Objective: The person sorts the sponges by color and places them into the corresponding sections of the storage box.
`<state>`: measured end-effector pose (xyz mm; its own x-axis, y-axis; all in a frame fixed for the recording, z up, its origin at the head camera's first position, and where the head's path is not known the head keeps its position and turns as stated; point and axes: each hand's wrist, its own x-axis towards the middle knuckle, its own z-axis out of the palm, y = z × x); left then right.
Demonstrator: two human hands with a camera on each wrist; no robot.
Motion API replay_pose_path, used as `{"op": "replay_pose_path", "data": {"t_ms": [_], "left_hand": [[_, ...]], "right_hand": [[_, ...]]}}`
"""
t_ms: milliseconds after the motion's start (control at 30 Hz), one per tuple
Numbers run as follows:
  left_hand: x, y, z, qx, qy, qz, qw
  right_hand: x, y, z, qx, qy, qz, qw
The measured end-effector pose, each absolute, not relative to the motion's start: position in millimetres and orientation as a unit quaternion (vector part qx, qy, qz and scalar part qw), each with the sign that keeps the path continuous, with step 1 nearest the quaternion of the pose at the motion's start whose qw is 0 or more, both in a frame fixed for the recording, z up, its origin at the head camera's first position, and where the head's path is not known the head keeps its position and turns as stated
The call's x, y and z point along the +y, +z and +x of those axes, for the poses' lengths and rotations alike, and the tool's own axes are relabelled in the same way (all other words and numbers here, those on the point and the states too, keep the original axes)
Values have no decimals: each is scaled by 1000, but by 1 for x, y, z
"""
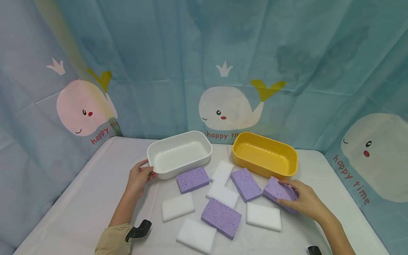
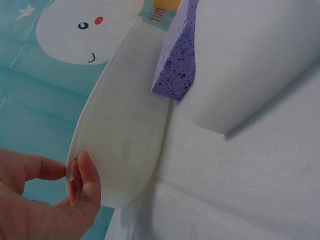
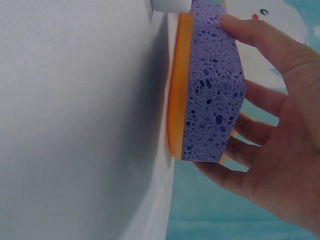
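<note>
My left hand (image 1: 140, 177) is at the near left corner of a white rectangular tub (image 1: 178, 170). In the left wrist view its thumb and fingers pinch the rim of that tub. On the right, my right hand (image 1: 302, 198) grips a purple sponge (image 1: 276, 189) just in front of a yellow tub (image 1: 255, 168). The right wrist view shows the thumb on one side of this sponge (image 3: 212, 95) and the other fingers behind it. Another purple sponge (image 1: 245, 184) lies just left of the held one, and a white sponge block (image 1: 264, 216) lies below it.
Between the hands lie more purple sponges, one against the white tub (image 1: 193, 180) and one nearer the front (image 1: 221, 217). Several white sponge blocks (image 1: 178, 207) are scattered around them on the white tablecloth (image 1: 79, 212). A blue whale-print curtain (image 1: 153, 106) hangs behind both tubs.
</note>
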<state>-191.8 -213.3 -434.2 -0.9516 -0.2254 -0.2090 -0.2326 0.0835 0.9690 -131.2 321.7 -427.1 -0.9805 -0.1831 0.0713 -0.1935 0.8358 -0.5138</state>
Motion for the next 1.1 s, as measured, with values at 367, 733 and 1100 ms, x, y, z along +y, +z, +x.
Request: {"op": "replay_pose_path", "data": {"t_ms": [367, 733, 1100], "left_hand": [[-216, -433, -191, 736, 658, -159, 6], [-212, -428, -193, 733, 662, -157, 7], [-214, -430, -193, 729, 666, -158, 10]], "right_hand": [[319, -417, -128, -959, 263, 103, 13], [318, -409, -128, -955, 272, 116, 27], [312, -401, -133, -953, 273, 125, 33]]}}
